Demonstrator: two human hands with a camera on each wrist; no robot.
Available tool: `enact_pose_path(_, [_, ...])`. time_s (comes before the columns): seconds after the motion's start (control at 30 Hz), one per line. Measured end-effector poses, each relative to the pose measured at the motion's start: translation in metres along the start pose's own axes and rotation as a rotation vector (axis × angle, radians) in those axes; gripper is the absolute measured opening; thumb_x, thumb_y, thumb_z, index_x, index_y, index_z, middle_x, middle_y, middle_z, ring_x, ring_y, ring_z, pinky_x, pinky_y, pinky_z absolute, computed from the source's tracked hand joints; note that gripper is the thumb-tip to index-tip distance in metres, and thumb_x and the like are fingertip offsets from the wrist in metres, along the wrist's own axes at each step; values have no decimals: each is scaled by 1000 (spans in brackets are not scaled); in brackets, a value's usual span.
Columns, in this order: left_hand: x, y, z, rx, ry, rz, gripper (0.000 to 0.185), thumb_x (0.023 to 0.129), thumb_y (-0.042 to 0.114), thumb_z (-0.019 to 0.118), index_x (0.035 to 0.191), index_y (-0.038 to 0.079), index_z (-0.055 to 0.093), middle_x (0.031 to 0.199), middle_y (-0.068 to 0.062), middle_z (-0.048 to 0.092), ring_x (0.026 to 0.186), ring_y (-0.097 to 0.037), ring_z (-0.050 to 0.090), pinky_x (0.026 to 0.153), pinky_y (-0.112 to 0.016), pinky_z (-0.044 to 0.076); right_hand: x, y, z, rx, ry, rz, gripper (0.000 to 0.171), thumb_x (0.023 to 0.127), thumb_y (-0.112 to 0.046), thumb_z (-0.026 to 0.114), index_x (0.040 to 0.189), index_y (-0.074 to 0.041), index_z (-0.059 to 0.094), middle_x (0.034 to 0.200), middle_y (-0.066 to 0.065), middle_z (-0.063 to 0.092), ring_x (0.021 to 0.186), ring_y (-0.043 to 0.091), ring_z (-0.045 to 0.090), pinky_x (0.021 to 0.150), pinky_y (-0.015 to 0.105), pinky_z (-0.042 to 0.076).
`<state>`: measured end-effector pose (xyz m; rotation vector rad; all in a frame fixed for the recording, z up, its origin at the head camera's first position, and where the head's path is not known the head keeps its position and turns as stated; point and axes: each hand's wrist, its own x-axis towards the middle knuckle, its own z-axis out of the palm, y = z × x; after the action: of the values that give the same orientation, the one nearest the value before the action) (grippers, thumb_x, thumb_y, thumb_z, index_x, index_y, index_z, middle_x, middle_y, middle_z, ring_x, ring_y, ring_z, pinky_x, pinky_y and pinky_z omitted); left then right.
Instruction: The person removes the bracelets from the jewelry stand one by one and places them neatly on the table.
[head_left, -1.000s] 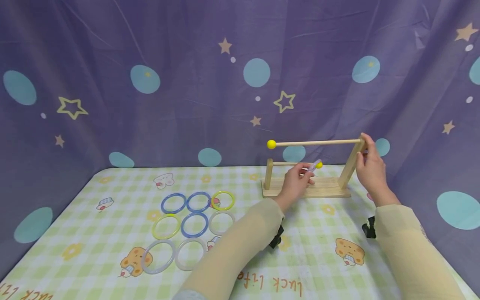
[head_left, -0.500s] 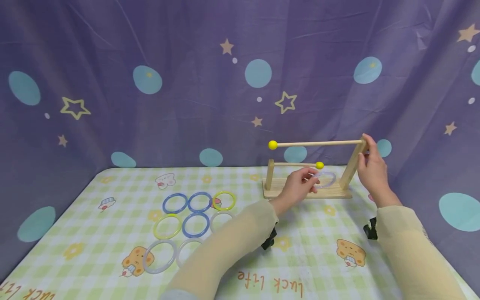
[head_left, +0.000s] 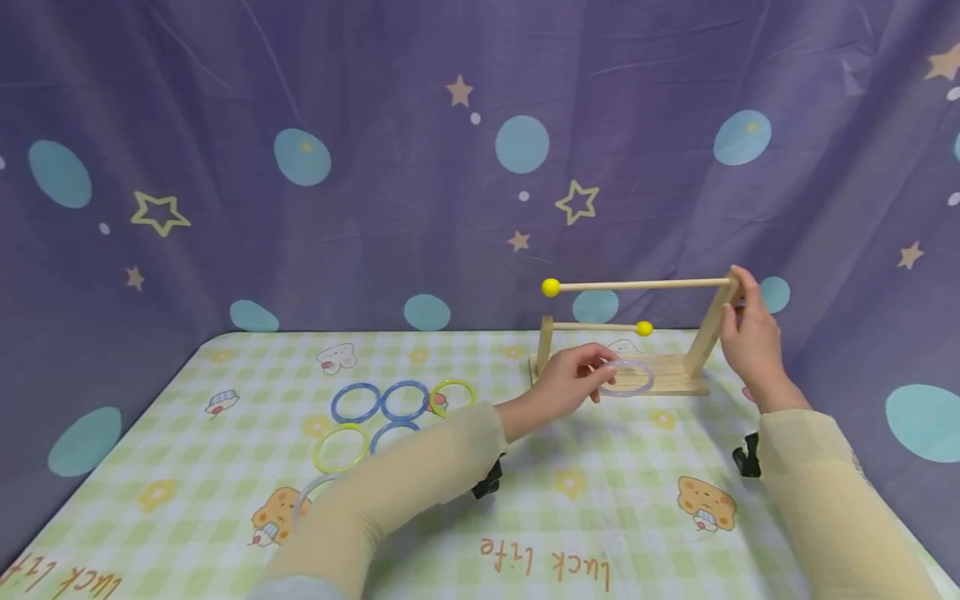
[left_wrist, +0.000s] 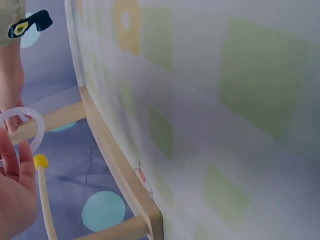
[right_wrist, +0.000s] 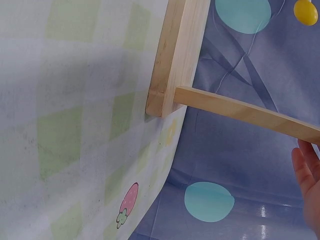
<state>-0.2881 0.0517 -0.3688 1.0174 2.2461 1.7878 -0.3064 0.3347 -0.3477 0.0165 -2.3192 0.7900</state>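
A wooden rack (head_left: 678,379) with two rods tipped by yellow balls (head_left: 551,287) stands at the far right of the table. My left hand (head_left: 573,383) pinches a clear ring (head_left: 626,377) just in front of the rack's base, below the lower rod's ball (head_left: 643,328). The left wrist view shows that clear ring (left_wrist: 22,129) at my fingertips, beside the lower rod's ball (left_wrist: 40,161). My right hand (head_left: 746,329) grips the top of the rack's tall right post (head_left: 712,321). In the right wrist view the rack's post (right_wrist: 240,112) and base (right_wrist: 180,50) appear, with my fingers (right_wrist: 307,175) at the edge.
Several blue, yellow and clear rings (head_left: 378,402) lie on the green checked tablecloth (head_left: 600,500) left of centre, partly hidden by my left sleeve (head_left: 375,500). A purple curtain (head_left: 375,167) with stars closes the back and sides.
My left hand drew the clear ring back from the lower rod's ball end, down and toward me, in front of the rack's base. The right hand stayed on the post.
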Motion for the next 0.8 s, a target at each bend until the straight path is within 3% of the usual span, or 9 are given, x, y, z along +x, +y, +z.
enact_pose_path(0.13, [-14,7,-12,-17,-27,2,19,97,6,59,113,-2,64,90,-16,68,58,-24,57,54,-28,48,1,0,0,1,-3,1,54,101,-5,40,152,-19,26,131,31,49,104,51,54,78,65,40])
enact_pose_path(0.27, [-28,10,-25,-8,-50,31,19,98,7,58,114,-1,64,91,-17,67,59,-25,57,56,-30,50,0,-1,-1,8,-13,6,54,101,-5,39,152,-19,25,131,31,48,105,51,53,78,65,39])
enact_pose_path(0.4, [-39,10,-39,12,-54,43,17,98,8,58,113,1,64,89,-14,67,56,-16,55,55,-29,51,-1,-2,-2,9,-16,14,55,101,-6,39,153,-19,25,132,31,48,106,51,52,81,65,38])
enact_pose_path(0.6, [-60,13,-63,99,-56,26,17,98,7,59,113,4,65,89,-16,67,54,-23,54,50,-28,47,-2,-2,-2,4,-18,15,55,101,-6,39,153,-19,25,132,32,47,107,51,52,81,66,38])
enact_pose_path(0.8, [-82,13,-85,207,-87,16,17,98,10,59,113,9,66,82,-2,65,54,-33,54,48,-28,46,-1,0,-1,4,-12,13,55,101,-5,40,152,-19,25,131,32,48,105,52,52,81,66,38])
